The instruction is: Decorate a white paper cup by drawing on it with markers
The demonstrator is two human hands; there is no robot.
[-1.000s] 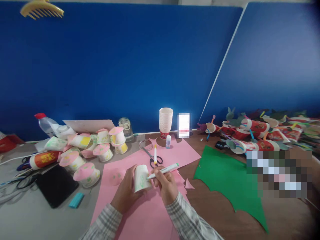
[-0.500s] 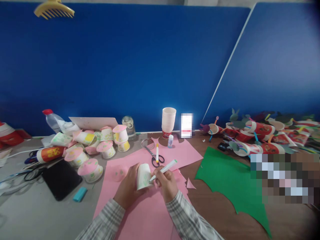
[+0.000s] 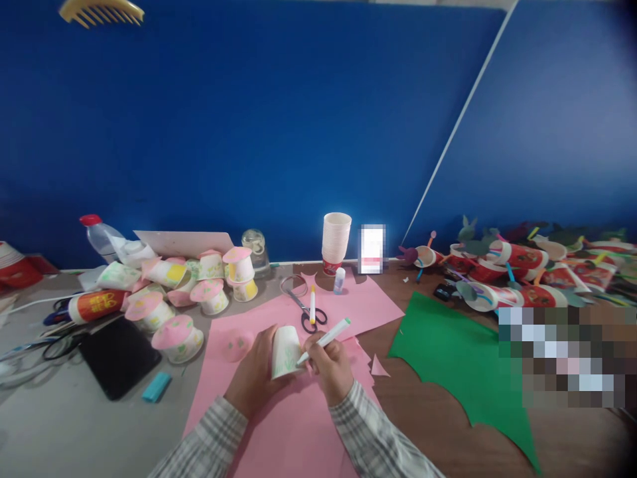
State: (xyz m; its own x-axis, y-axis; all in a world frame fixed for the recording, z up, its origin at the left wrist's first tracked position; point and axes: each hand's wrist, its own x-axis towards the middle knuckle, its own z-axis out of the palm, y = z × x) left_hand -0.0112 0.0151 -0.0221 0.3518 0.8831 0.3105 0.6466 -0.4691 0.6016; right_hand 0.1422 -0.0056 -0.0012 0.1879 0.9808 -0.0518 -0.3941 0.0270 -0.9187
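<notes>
Over a large sheet of pink paper (image 3: pixel 298 438), my left hand (image 3: pixel 256 372) grips a white paper cup (image 3: pixel 284 348), turned upside down and slightly tilted. Green strokes like grass mark the cup's side. Pinched in my right hand (image 3: pixel 331 365) is a green marker (image 3: pixel 331 337), its tip at the cup's lower right side. Beyond the hands lie scissors (image 3: pixel 306 309) with black handles and a yellow marker (image 3: pixel 312 305) across them. To the left of my left hand is a round pink paper piece (image 3: pixel 236 345) with faint spots.
Decorated cups with pink tops (image 3: pixel 179 338) crowd the left, near a black tablet-like slab (image 3: pixel 119 358) and a turquoise block (image 3: pixel 156 387). A glue stick (image 3: pixel 339 281) stands before stacked cups (image 3: pixel 336 238). Green paper (image 3: pixel 458 358) and red cup crafts (image 3: pixel 522 259) lie right.
The view has shifted very slightly. Both hands keep their hold on the cup and the green marker, and the marker tip has moved slightly down along the cup's side.
</notes>
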